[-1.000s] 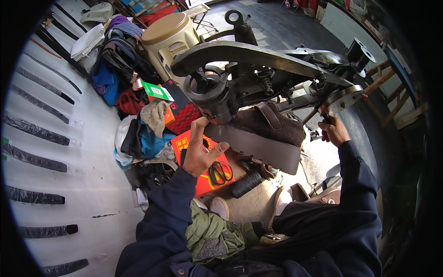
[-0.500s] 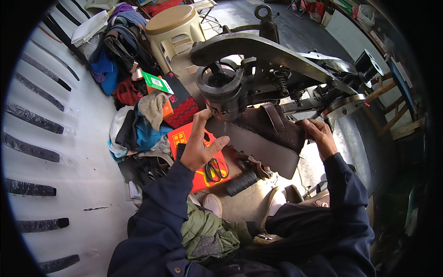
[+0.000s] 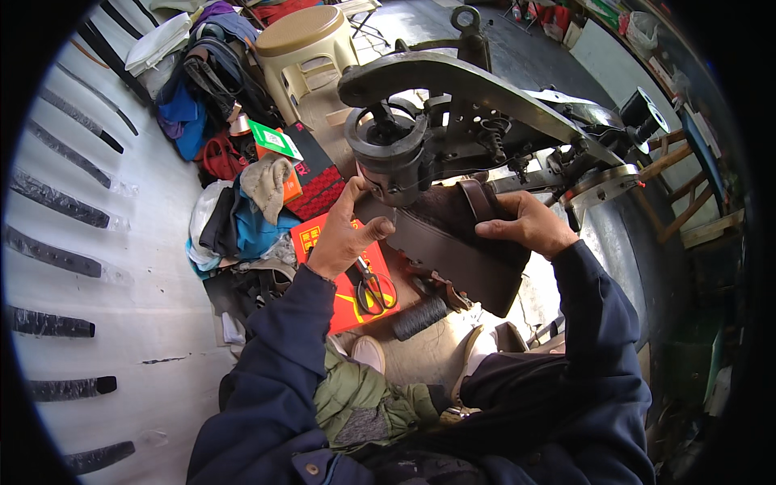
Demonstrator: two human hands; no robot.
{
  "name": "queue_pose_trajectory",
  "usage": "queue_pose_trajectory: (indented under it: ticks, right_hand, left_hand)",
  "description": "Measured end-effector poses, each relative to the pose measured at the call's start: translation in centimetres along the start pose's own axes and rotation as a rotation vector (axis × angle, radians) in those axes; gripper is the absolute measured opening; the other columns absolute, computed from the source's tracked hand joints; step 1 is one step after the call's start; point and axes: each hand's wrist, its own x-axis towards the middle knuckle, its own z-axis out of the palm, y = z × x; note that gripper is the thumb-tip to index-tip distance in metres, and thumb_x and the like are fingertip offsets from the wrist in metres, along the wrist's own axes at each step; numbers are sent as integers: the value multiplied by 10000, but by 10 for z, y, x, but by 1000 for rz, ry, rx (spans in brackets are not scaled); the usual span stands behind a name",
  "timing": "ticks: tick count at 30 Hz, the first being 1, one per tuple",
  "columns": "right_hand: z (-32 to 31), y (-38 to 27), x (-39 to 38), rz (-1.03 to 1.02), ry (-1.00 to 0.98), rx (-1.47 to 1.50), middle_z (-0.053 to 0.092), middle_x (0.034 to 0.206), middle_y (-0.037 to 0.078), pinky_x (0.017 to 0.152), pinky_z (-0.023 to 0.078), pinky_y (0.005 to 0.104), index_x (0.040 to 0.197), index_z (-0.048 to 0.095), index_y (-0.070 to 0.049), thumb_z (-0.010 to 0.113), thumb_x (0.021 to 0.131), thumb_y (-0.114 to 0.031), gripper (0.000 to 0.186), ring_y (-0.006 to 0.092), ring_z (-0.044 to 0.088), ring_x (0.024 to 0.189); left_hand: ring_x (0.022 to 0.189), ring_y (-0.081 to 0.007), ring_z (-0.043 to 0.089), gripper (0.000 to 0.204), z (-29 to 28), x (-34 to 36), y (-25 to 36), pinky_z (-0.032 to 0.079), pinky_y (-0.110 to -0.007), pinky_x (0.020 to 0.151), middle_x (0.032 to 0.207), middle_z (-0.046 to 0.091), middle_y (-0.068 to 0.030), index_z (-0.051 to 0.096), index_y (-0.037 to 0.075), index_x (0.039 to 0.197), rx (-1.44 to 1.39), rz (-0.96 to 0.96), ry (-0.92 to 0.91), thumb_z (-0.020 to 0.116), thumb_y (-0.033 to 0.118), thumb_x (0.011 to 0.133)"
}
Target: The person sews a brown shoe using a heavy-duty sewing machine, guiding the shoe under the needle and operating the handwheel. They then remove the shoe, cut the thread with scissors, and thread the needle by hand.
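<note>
A dark brown shoe (image 3: 477, 263) with a thick sole and a fuzzy upper is tilted on its side under the head of a metal shoe-sewing machine (image 3: 392, 158). My left hand (image 3: 343, 242) grips the shoe's end by the machine head, thumb toward the sole. Some of its fingers are hidden behind the shoe. At the strap (image 3: 477, 202), my right hand (image 3: 529, 225) is closed on the shoe's upper, thumb pointing left. The needle area is too dark to make out.
Below my left hand, black-handled scissors (image 3: 373, 293) lie on a red box (image 3: 343, 311) beside a black thread spool (image 3: 422, 318). A beige stool (image 3: 303, 40) stands at the far left, near piled clothes and bags (image 3: 210, 89). Another spool (image 3: 644, 117) sits on the machine.
My right hand has shifted from the shoe's right end leftward to its strap area. The shoe has tilted slightly, its sole darker now. My left hand remains near the machine head.
</note>
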Motion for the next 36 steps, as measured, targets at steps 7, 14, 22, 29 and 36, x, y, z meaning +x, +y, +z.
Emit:
queue_pose_trajectory:
  ticks: [7, 14, 22, 29, 36]
  right_hand:
    - [5, -4, 8, 58, -95, 142, 752, 987, 51, 859, 549, 299, 1171, 726, -19, 848, 881, -286, 413, 140, 697, 853]
    - [4, 6, 13, 109, -82, 228, 760, 984, 68, 844, 566, 309, 1159, 730, -4, 848, 867, -259, 405, 158, 709, 842]
    - [3, 8, 17, 124, -67, 205, 763, 986, 91, 858, 563, 302, 1132, 740, 27, 854, 840, -255, 421, 171, 713, 852]
    - [4, 3, 16, 104, -60, 157, 766, 998, 97, 864, 555, 299, 1136, 746, 30, 838, 860, -246, 400, 169, 711, 871]
    - [-21, 14, -31, -157, 259, -201, 746, 1049, 149, 928, 524, 320, 1138, 724, 49, 694, 984, -287, 371, 199, 692, 968]
  left_hand:
    - [1049, -249, 568, 676, 33, 11, 13, 466, -390, 962, 1092, 600, -72, 568, 42, 1195, 222, 169, 254, 967, 329, 731]
    - [973, -301, 569, 336, 39, -19, 28, 465, -407, 888, 1002, 600, -129, 592, 0, 1047, 566, 275, 441, 837, 85, 833]
    - [1146, -332, 571, 353, 37, -34, 12, 447, -411, 1012, 1194, 602, -180, 604, -11, 1159, 562, 357, 423, 785, 56, 863]
    - [1259, -250, 551, 1009, 27, -30, -6, 488, -430, 1031, 1461, 475, -108, 168, 152, 1612, -416, -276, 316, 854, 253, 879]
    - [1158, -194, 599, 978, 30, -29, -4, 564, -381, 853, 1387, 530, -46, 210, 276, 1603, -585, -413, 227, 850, 335, 866]
